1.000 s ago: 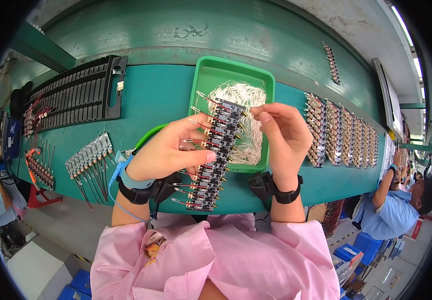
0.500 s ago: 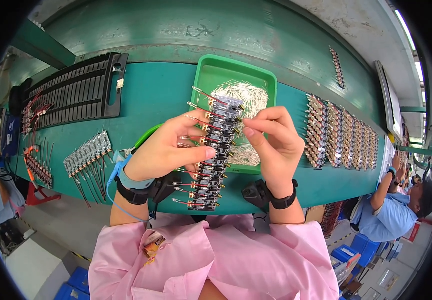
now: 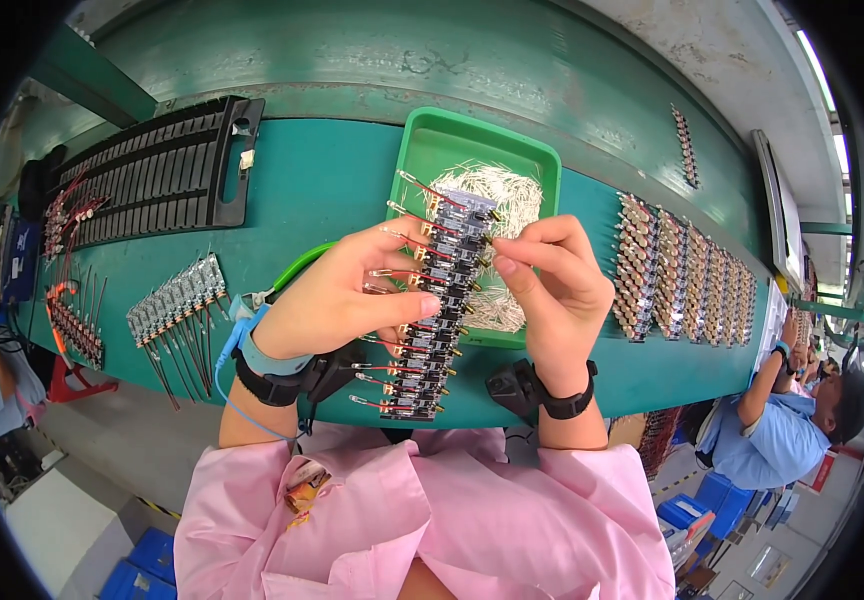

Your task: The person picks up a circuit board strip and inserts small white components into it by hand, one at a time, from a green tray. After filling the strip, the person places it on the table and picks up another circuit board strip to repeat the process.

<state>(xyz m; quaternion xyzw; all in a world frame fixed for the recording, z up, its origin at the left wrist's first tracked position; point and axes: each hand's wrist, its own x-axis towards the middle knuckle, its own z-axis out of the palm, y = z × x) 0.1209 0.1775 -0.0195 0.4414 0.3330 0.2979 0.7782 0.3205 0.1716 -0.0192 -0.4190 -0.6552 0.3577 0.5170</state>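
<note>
Seated at a teal workbench (image 3: 332,190), you hold a long dark strip of small electronic parts with red wire leads (image 3: 437,300) upright between your hands, just above the near edge of a green plastic tray (image 3: 427,135) heaped with thin pale wire pieces (image 3: 507,195). Your left hand (image 3: 352,295) is closed around the strip's middle, thumb pressed across its front. Your right hand (image 3: 552,285) pinches thumb and forefinger together at the strip's upper right edge; whether a loose piece sits between those fingertips is too small to tell. Both wrists wear black bands. To your left lie a black slotted rack (image 3: 157,175) and a loose row of grey parts with dark leads (image 3: 177,305); to your right, rows of finished strips (image 3: 687,275) line the bench. A person in a blue shirt (image 3: 767,445) works at the far right.
</note>
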